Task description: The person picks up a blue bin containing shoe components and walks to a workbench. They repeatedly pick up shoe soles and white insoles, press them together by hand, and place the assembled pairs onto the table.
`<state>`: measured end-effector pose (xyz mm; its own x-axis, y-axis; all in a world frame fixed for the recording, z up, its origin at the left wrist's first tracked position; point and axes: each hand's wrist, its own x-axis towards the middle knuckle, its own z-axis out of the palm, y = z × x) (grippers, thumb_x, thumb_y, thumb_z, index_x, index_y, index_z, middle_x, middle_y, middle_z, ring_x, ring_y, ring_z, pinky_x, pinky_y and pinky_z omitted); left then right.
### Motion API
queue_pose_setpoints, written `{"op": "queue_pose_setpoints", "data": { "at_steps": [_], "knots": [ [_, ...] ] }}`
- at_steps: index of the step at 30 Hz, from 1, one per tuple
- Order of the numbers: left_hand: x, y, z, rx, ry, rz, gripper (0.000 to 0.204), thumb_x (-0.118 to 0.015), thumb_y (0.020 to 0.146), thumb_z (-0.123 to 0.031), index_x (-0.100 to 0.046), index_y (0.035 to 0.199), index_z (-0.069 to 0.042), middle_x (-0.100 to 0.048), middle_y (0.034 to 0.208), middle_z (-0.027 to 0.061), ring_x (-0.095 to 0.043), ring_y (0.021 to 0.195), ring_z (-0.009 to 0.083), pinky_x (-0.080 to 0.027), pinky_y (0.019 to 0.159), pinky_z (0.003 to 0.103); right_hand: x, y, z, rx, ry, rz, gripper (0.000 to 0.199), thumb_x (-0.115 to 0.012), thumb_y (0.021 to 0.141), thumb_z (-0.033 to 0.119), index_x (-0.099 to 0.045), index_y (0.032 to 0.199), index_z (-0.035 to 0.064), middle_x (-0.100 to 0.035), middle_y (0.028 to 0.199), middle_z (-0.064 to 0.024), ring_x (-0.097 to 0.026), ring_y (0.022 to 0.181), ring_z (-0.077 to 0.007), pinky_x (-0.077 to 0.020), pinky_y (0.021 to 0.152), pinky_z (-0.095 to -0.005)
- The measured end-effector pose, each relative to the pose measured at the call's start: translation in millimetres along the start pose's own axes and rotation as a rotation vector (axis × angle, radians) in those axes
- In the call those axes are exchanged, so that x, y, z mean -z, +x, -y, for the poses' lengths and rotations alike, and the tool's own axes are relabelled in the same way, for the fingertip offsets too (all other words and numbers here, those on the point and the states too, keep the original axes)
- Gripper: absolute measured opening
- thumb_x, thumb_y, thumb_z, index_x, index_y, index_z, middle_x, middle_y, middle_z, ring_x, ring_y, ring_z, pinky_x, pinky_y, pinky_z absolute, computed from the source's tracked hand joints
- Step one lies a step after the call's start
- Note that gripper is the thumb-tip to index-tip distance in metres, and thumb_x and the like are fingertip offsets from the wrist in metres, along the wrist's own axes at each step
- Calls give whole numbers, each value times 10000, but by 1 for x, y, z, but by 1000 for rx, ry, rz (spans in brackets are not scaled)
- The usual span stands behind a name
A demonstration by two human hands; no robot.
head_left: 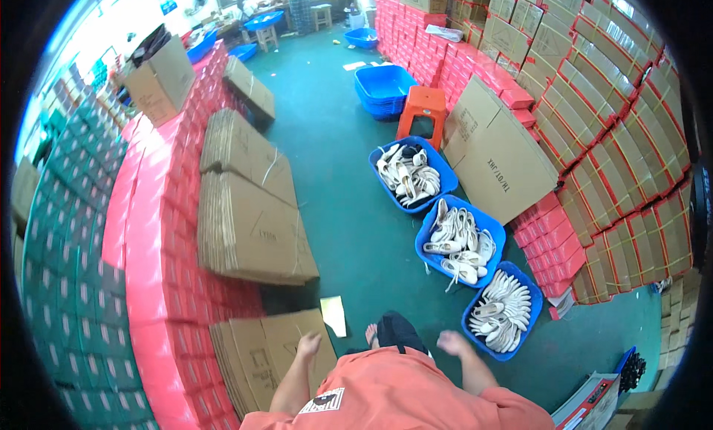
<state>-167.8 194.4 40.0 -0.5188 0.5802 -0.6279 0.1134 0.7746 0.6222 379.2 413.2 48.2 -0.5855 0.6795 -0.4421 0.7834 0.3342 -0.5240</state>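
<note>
My left hand hangs in front of my body with its fingers curled in, and nothing shows in it. It is over the near stack of flattened cardboard cartons leaning at my left. On the other side, my right hand is also loosely curled, holding nothing that I can see. Closest to it is a blue plastic tub packed with white shoes in a fanned ring. Two more blue tubs of white shoes line up beyond that one.
Rows of pink shoe boxes and green boxes wall the left. Tied flattened cartons stand beside the green floor aisle. At right are a leaning cardboard sheet, strapped cartons, an orange stool and nested tubs.
</note>
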Motion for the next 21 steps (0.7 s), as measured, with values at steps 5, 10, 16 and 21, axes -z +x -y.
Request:
{"op": "queue_pose_setpoints", "data": {
  "at_steps": [5, 10, 16, 21],
  "knots": [
    [26, 140, -328, -423, -43, 140, 483, -659, 1086, -292, -623, 1459, 14, -757, 1305, 164, -716, 1199, 239, -552, 1050, 370, -51, 7, -8, -705, 264, 579, 368, -643, 952, 329, -795, 1012, -1, -764, 1134, -251, -725, 997, -436, -576, 878, -543],
    [79, 312, -403, -353, -113, 69, 484, -678, 1077, -284, -628, 1460, 8, -735, 1344, 183, -717, 1214, 253, -571, 1043, 382, 38, 225, 12, -730, 273, 574, 377, -627, 961, 327, -798, 1052, 3, -746, 1199, -265, -713, 1085, -445, -569, 938, -541],
    [144, 412, -333, 196, -148, 86, 257, -710, 1013, -289, -760, 972, -40, -649, 749, -15, -585, 640, 155, -477, 568, 382, 262, 643, 49, -193, 53, -193, 395, -601, 1004, 362, -760, 1004, 0, -758, 1000, -252, -730, 911, -414, -565, 860, -518],
    [197, 474, -370, 562, -143, 69, 235, -702, 984, -278, -746, 932, -53, -650, 746, 10, -594, 635, 180, -482, 568, 403, 528, 952, 188, -44, 674, -524, 352, -650, 1058, 234, -712, 1319, 7, -793, 1038, -140, -733, 841, -201, -579, 784, -378]
  ]
}}
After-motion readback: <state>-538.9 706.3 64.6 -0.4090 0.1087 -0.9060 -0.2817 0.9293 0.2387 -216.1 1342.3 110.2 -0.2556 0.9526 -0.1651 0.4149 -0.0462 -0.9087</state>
